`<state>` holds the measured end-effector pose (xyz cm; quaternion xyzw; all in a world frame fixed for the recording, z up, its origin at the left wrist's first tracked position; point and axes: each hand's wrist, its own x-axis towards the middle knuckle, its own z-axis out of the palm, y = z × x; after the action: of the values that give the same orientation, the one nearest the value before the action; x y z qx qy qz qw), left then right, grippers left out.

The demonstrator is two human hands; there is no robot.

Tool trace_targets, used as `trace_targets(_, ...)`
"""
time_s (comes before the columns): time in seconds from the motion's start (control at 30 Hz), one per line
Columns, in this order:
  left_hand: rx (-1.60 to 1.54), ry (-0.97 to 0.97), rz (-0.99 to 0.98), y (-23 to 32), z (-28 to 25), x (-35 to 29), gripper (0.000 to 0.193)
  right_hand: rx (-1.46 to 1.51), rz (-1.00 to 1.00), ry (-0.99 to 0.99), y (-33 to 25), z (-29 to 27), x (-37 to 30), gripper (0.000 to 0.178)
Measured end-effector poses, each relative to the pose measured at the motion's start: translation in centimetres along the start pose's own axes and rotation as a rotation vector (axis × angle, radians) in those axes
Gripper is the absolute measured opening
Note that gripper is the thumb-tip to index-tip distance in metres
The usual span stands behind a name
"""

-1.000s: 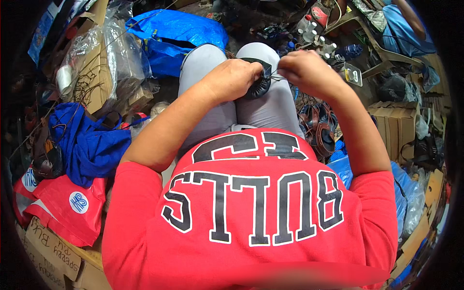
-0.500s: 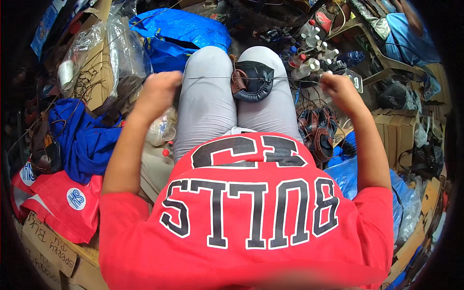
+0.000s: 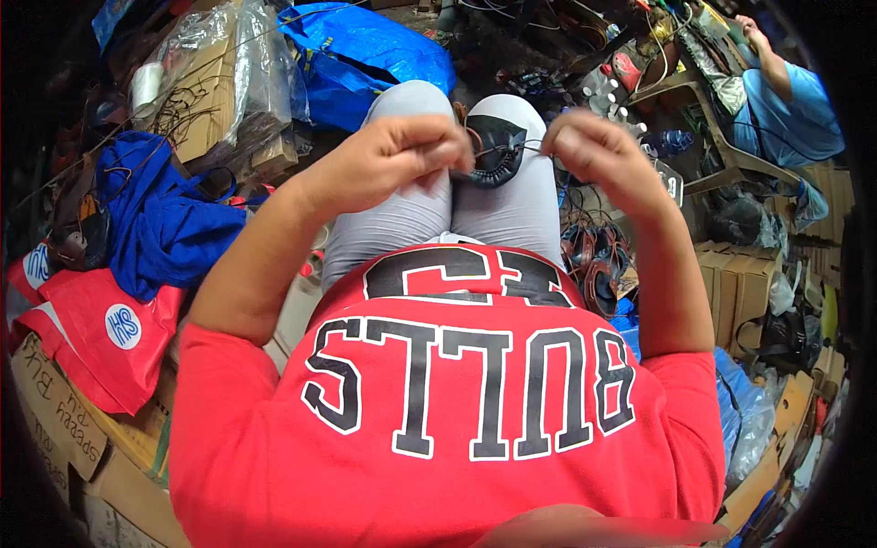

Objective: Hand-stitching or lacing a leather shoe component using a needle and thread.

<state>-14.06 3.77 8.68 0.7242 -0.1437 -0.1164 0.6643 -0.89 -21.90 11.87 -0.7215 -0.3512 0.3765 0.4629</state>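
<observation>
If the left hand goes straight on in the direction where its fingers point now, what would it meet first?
Most likely the black-and-brown piece over the right leg, directly beyond the left hand's blurred fingertips. Depth is unclear; they may already touch.

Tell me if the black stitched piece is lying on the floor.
No, the black stitched piece is on the person's right leg, between the left hand and right hand.
</observation>
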Motion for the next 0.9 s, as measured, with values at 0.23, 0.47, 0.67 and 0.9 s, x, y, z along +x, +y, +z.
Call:
trace_targets(0.23,1.127,0.83,-0.31,-1.6,-20.5,-13.2,0.019,-0.626,0.581,0.569,12.5,-10.3,-14.6,0.023)
trace_targets(0.47,1.521,1.143,-0.798,3.5,-29.4,-19.6,0.031,-0.865,0.661,1.004,20.1,-19.4,-32.9,0.043)
trace_targets(0.67,0.969,0.592,-0.037,-1.9,-10.0,-2.2,0.015,0.085,0.278,0.854,10.2,-8.2,-14.2,0.044)
trace_targets(0.9,0.836,0.183,0.151,-7.0,0.7,8.1,0.029,0.301,0.162,0.469,3.6,0.2,-3.9,0.047)
